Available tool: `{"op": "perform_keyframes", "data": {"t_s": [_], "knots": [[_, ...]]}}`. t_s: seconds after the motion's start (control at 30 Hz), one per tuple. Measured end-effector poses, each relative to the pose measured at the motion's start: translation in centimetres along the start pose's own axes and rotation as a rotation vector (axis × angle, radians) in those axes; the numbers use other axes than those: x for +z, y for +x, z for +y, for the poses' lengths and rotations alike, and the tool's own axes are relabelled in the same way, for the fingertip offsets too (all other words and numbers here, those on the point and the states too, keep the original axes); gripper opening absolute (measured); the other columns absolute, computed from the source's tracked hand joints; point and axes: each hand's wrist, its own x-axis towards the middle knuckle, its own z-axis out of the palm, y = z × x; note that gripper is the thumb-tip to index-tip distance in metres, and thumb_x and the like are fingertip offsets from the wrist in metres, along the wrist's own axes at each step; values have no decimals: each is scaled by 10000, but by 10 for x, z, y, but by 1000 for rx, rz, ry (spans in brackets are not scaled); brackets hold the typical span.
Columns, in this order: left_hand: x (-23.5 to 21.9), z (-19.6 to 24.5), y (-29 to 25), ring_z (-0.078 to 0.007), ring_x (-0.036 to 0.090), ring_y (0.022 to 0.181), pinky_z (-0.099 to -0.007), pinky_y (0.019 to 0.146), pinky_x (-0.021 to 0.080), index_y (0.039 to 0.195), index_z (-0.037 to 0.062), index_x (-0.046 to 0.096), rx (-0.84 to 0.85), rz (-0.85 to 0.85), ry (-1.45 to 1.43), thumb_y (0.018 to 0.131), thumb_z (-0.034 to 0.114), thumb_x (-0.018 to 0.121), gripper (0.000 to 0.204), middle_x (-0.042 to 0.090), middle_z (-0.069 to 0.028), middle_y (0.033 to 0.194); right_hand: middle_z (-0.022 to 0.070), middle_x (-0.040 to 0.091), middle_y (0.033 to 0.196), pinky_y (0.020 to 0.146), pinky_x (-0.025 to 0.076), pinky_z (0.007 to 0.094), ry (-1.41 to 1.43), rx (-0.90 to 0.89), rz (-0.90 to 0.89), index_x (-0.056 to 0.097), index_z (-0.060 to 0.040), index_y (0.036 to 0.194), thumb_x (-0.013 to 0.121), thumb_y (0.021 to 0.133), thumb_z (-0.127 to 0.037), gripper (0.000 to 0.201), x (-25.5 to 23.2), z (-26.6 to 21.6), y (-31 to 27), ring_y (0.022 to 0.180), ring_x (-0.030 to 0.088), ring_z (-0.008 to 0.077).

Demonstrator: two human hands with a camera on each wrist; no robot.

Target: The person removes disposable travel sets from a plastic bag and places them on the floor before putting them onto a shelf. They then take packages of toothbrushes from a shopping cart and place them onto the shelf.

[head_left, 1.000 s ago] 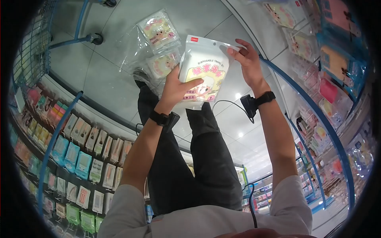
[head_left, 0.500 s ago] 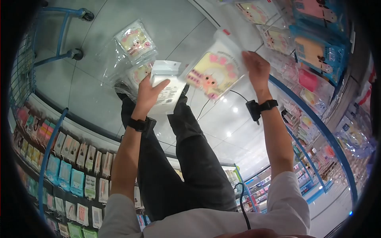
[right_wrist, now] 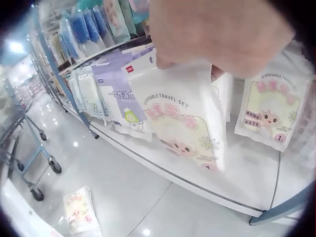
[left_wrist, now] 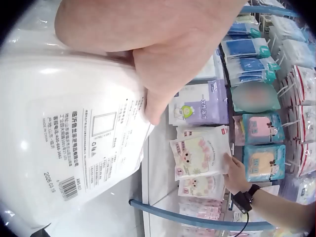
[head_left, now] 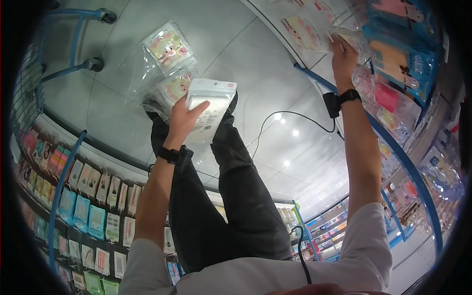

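Note:
My left hand grips a white travel set pouch over my legs, thumb across its printed back. Text and a barcode show on that pouch in the left wrist view. Out to the right, my right hand is at the low shelf, pinching another travel set pouch by its top edge. This one has a cartoon face on a yellow panel and leans in front of purple packs. A matching pouch stands to its right in the right wrist view.
Two similar packs, one farther off and one nearer, lie on the floor with clear plastic. A wheeled blue cart is at upper left. Blue rails edge the right shelf; hanging goods fill the left rack.
My right hand has carried a pouch away from the one in my left hand, rightward to the shelf. The left pouch now shows its back. My view has shifted slightly.

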Motion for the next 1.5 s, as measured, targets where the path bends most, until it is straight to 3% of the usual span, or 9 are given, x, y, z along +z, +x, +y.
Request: {"op": "perform_keyframes", "data": {"t_s": [0.17,0.33,0.4,0.73,0.87,1.13,1.27,1.4,1.5], "knots": [[5,-7,-3,-142,676,947,-298,853,531,1212,-37,653,3,2,104,918,131,736,349,731,-91,1073,108,752,866,757,489,258,-75,-82,36,731,16,1154,696,939,-196,304,1,9,9,792,596,76],[10,-23,-3,-146,680,937,-307,853,529,1217,-48,640,-8,-37,10,897,197,769,424,734,-103,1057,165,763,950,811,525,349,-216,-176,15,755,-13,1049,636,954,-306,330,1,67,36,864,709,209],[9,-11,-8,-155,675,947,-332,883,518,1224,-57,623,-41,-47,141,897,274,771,488,731,-108,1065,196,750,997,847,528,403,-238,151,61,764,-48,1043,656,916,-371,364,9,75,56,923,713,357],[18,-34,-27,-217,690,966,-339,841,527,1155,-46,658,182,-125,315,895,254,752,407,714,-170,1100,186,697,1104,892,541,362,-342,395,334,627,88,1230,703,920,-326,523,25,3,1,1033,675,292],[26,-15,-35,-171,687,931,-307,834,528,1163,-46,672,-11,-103,147,919,219,736,366,732,-149,1058,100,666,1223,926,510,310,719,426,-367,625,16,1263,626,996,-257,382,53,-13,-111,1061,656,197],[21,-16,-33,-121,673,942,-290,831,533,1171,-39,665,-133,-217,-371,973,213,680,321,735,-77,1038,63,690,981,851,503,296,636,631,-891,672,20,1174,777,912,-200,357,94,-105,-170,935,629,138],[19,-16,-27,-116,670,949,-288,838,544,1174,-41,648,-68,-250,-362,985,138,669,262,724,-70,1063,53,692,830,736,511,297,441,303,-935,717,8,988,820,868,-200,261,94,-102,-165,813,629,121],[19,-19,-19,-121,664,947,-298,852,543,1181,-42,640,-48,-271,-63,942,107,720,293,719,-77,1059,146,704,805,723,524,331,60,-105,-1086,703,-43,1081,751,892,-145,220,76,-115,-152,794,691,286],[22,-2,-20,-197,677,1032,-335,919,530,1244,-68,615,-12,-179,-86,885,191,785,474,708,-156,1128,154,710,812,676,532,418,157,30,-1097,625,-79,1229,669,910,-67,322,59,-141,-157,734,679,376]]}}
